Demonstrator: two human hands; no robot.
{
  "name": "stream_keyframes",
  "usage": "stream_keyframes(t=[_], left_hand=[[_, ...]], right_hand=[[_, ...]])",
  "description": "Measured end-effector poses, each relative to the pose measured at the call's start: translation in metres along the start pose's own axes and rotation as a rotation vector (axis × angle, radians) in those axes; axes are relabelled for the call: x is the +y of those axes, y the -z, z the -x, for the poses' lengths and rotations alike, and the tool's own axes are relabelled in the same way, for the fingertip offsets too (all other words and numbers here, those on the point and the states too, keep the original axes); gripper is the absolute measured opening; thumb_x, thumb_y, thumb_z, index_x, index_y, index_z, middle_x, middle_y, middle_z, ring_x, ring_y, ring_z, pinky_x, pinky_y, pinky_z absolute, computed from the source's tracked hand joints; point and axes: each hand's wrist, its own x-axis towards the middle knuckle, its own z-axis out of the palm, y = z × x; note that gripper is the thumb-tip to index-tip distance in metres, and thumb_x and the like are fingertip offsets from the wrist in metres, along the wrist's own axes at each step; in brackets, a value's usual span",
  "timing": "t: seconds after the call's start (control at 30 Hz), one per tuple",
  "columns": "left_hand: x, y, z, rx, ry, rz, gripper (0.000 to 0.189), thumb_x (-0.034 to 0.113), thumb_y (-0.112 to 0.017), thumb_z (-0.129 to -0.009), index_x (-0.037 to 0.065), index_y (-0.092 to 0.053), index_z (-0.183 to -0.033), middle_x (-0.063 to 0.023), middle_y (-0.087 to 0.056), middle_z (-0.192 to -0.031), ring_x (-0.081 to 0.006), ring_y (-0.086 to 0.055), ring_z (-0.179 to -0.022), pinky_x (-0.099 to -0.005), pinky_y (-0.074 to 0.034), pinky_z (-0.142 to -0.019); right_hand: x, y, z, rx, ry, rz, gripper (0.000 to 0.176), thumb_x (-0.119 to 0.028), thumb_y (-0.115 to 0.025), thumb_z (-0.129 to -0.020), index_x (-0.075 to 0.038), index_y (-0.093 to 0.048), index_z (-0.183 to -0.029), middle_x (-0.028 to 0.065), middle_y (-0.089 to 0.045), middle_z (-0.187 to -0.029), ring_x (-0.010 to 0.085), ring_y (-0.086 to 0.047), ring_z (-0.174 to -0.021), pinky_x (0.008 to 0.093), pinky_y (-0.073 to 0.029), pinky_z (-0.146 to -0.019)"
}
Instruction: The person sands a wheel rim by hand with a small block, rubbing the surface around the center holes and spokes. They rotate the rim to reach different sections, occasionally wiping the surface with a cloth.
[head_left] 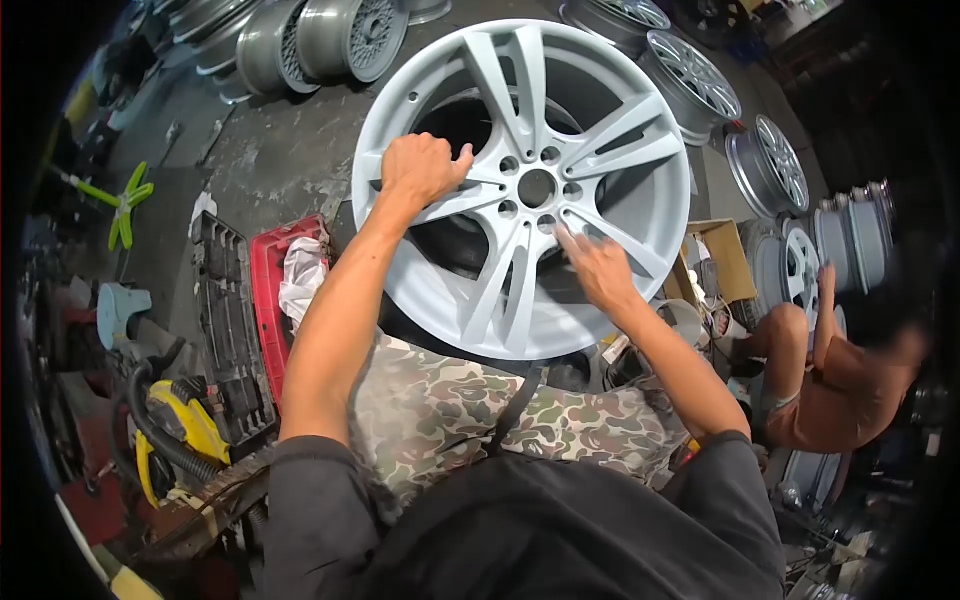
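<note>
A light grey alloy wheel rim (pixel 643 215) with paired spokes fills the middle of the view, its face turned up toward me over my lap. My left hand (pixel 425 168) is closed over a spoke on the rim's left side, thumb sticking out toward the hub; the fingertips are hidden. Just below and right of the round centre hole, my right hand (pixel 598 268) is at the spokes by the bolt holes. Motion smears its fingers, so I cannot make out whether anything is in them.
More rims (pixel 352 40) stand at the top left, and others (pixel 692 78) line the right side. A cardboard box (pixel 728 262) sits right of my rim. A person (pixel 840 385) crouches at far right. Left are a red plastic crate (pixel 268 300), yellow machine (pixel 190 425) and green star-shaped base (pixel 127 205).
</note>
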Motion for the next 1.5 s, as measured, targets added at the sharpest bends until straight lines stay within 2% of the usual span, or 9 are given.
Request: stream_keyframes(t=[0.3, 0.33, 0.47, 0.6, 0.7, 0.83, 1.17, 1.37, 1.5], left_hand=[[0.0, 0.003, -0.002, -0.037, 0.016, -0.011, 0.058, 0.051, -0.055, -0.096, 0.003, -0.08, -0.073, -0.0165, -0.071, -0.065, -0.0327, -0.072, -0.064, -0.0431, -0.057, -0.064], [0.0, 0.002, -0.001, -0.045, 0.005, 0.002, 0.058, 0.051, -0.055, -0.096, 0.003, -0.08, -0.074, -0.0164, -0.072, -0.066, -0.0322, -0.072, -0.065, -0.043, -0.057, -0.064], [0.0, 0.001, -0.003, -0.054, -0.002, 0.027, 0.062, 0.052, -0.055, -0.096, 0.0, -0.078, -0.071, -0.0205, -0.069, -0.064, -0.0371, -0.07, -0.063, -0.0459, -0.057, -0.065], [0.0, -0.003, -0.004, -0.006, -0.009, 0.041, 0.061, 0.052, -0.056, -0.096, 0.0, -0.077, -0.07, -0.0207, -0.07, -0.065, -0.0377, -0.07, -0.062, -0.046, -0.057, -0.065], [0.002, 0.003, -0.001, -0.032, 0.021, 0.017, 0.056, 0.05, -0.058, -0.094, 0.002, -0.079, -0.075, -0.0198, -0.074, -0.074, -0.0355, -0.074, -0.072, -0.0447, -0.058, -0.069], [0.001, -0.005, -0.001, 0.051, 0.006, 0.08, 0.06, 0.052, -0.057, -0.095, -0.001, -0.078, -0.077, -0.0245, -0.073, -0.078, -0.0416, -0.073, -0.075, -0.0493, -0.057, -0.073], [0.019, 0.019, 0.002, 0.001, -0.001, 0.025, 0.056, 0.046, -0.061, -0.094, -0.002, -0.076, -0.072, -0.0253, -0.069, -0.069, -0.0423, -0.07, -0.068, -0.0492, -0.056, -0.07], [0.013, 0.01, 0.001, 0.048, -0.005, 0.042, 0.056, 0.049, -0.06, -0.094, -0.001, -0.078, -0.077, -0.0262, -0.073, -0.082, -0.0415, -0.072, -0.074, -0.0485, -0.058, -0.073], [0.008, 0.004, 0.0, 0.052, 0.007, 0.057, 0.056, 0.049, -0.061, -0.093, -0.001, -0.078, -0.073, -0.0249, -0.07, -0.071, -0.0415, -0.071, -0.068, -0.0481, -0.057, -0.07]], right_hand=[[-0.014, 0.001, -0.021, 0.02, -0.036, 0.061, 0.052, -0.01, -0.055, -0.091, -0.003, -0.056, -0.143, 0.0093, -0.069, -0.095, 0.0213, -0.068, -0.067, 0.035, -0.049, -0.063], [-0.018, -0.002, -0.018, -0.051, -0.089, -0.076, 0.059, -0.007, -0.063, -0.085, -0.005, -0.055, -0.144, 0.0121, -0.073, -0.1, 0.0305, -0.07, -0.072, 0.0403, -0.053, -0.067], [-0.026, 0.01, 0.006, -0.009, -0.117, -0.413, 0.052, -0.003, -0.064, -0.087, -0.014, -0.063, -0.137, 0.0159, -0.072, -0.093, 0.0398, -0.069, -0.077, 0.0494, -0.055, -0.067], [-0.019, 0.011, -0.01, -0.02, -0.154, -0.361, 0.043, -0.006, -0.062, -0.09, -0.012, -0.064, -0.132, 0.0156, -0.073, -0.094, 0.0403, -0.069, -0.076, 0.0507, -0.054, -0.067], [-0.018, 0.008, -0.055, -0.239, -0.197, -0.254, 0.021, -0.02, -0.058, -0.094, -0.007, -0.072, -0.104, 0.0211, -0.072, -0.083, 0.0441, -0.07, -0.077, 0.0555, -0.055, -0.069], [-0.001, 0.023, -0.084, -0.477, -0.171, -0.245, 0.017, -0.013, -0.068, -0.08, -0.002, -0.077, -0.088, 0.0233, -0.075, -0.091, 0.0402, -0.075, -0.088, 0.0501, -0.061, -0.077], [-0.004, 0.007, -0.075, -0.381, -0.214, -0.308, 0.016, -0.01, -0.07, -0.078, 0.0, -0.076, -0.089, 0.0228, -0.076, -0.092, 0.0395, -0.075, -0.092, 0.0478, -0.06, -0.081], [-0.009, 0.003, -0.046, -0.241, -0.325, -0.41, 0.024, -0.022, -0.062, -0.09, -0.002, -0.076, -0.088, 0.0251, -0.074, -0.093, 0.0422, -0.073, -0.09, 0.0524, -0.058, -0.084], [0.0, -0.012, -0.064, -0.281, -0.405, -0.636, 0.032, -0.03, -0.059, -0.096, -0.002, -0.074, -0.093, 0.0272, -0.071, -0.093, 0.045, -0.07, -0.093, 0.055, -0.054, -0.086]])
